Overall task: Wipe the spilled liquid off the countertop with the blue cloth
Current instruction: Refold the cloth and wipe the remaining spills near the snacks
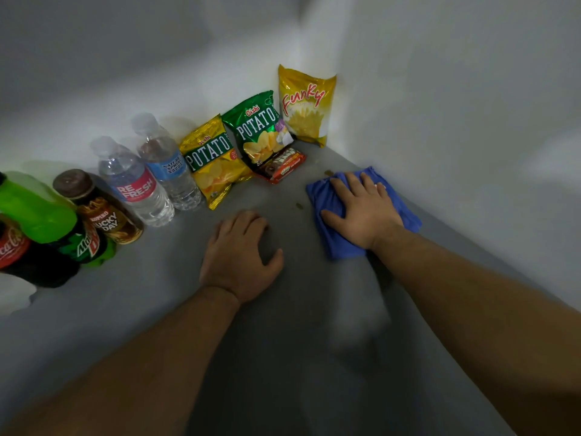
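The blue cloth lies flat on the grey countertop near the right wall. My right hand presses on top of it, palm down with fingers spread. Small brownish drops of spilled liquid sit just left of the cloth, and another drop shows at its far edge. My left hand rests on the bare countertop to the left of the cloth, fingers curled with their tips on the surface, holding nothing.
Along the back wall stand soda bottles, a coffee bottle, two water bottles, three chip bags and a small chocolate pack. White walls meet in the corner at right.
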`<state>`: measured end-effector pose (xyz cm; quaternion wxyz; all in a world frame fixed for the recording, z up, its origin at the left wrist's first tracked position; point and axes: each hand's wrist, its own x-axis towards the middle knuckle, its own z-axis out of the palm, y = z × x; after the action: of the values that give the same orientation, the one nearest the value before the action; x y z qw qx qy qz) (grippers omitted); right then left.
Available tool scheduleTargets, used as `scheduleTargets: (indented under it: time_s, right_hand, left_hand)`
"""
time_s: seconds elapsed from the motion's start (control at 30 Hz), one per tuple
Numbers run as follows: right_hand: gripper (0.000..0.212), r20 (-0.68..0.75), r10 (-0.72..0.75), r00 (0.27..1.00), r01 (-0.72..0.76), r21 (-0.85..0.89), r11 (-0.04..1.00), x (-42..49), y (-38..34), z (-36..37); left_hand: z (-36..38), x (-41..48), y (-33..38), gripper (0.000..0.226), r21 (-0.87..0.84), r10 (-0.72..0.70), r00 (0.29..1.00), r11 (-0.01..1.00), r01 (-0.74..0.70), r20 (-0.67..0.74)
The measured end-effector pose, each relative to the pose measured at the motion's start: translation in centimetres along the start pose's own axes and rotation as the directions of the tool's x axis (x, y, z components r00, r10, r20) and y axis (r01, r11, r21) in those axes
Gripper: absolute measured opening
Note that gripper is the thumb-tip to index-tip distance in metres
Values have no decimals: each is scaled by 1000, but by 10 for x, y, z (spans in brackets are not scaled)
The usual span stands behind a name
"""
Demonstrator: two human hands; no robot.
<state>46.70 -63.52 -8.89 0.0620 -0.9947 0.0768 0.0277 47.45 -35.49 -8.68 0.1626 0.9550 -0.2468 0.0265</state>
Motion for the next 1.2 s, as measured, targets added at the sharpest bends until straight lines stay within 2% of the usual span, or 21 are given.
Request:
scheduleTargets:
  time_s: [0.13,0.3,0.37,0.47,0.57,0.7,0.77,0.83,0.93,1.0,1.2]
  right_hand:
    - [78,22,-13,1000,14,-15,1000,7,-29,2]
    - [79,20,-282,959,281,48,959,-30,-27,5]
    - [72,-34,-322,946,324,84,942,-33,-8,4]
    - [66,-75,-228,971,235,110,966,-20,9,4]
    - [74,-37,-112,993,115,89,989,7,5,0]
    - [85,25,-83,996,83,2,997,35,-11,-4]
    - [78,31,-107,994,108,-17,994,35,-18,-3]
    - [72,39,-198,979,199,-37,979,23,-18,-2]
    - [73,52,-365,930,365,10,931,-3,-2,-3]
    - [75,36,-389,920,387,62,920,-11,13,-6]
    - [82,63,-151,986,148,48,988,23,14,-12]
  left_hand:
    - [1,2,-1,65,15,5,1000,1000,-5,-12]
    - [1,3,-1,61,12,12,1000,1000,-12,-13]
    - [0,3,-2,61,2,9,1000,1000,-9,-8]
    - [1,3,-3,62,0,15,1000,1000,-15,-8]
    - [1,2,-3,62,-8,8,1000,1000,-9,-16]
    - [3,3,-2,62,0,16,1000,1000,-16,-12]
    - [4,3,-2,62,-3,20,1000,1000,-20,-20]
    - [4,4,-3,62,-4,17,1000,1000,-17,-20]
    - [3,4,-3,62,-1,11,1000,1000,-11,-19]
    - [2,4,-2,63,-10,6,1000,1000,-6,-18]
    - [1,3,-2,62,-16,6,1000,1000,-6,-12]
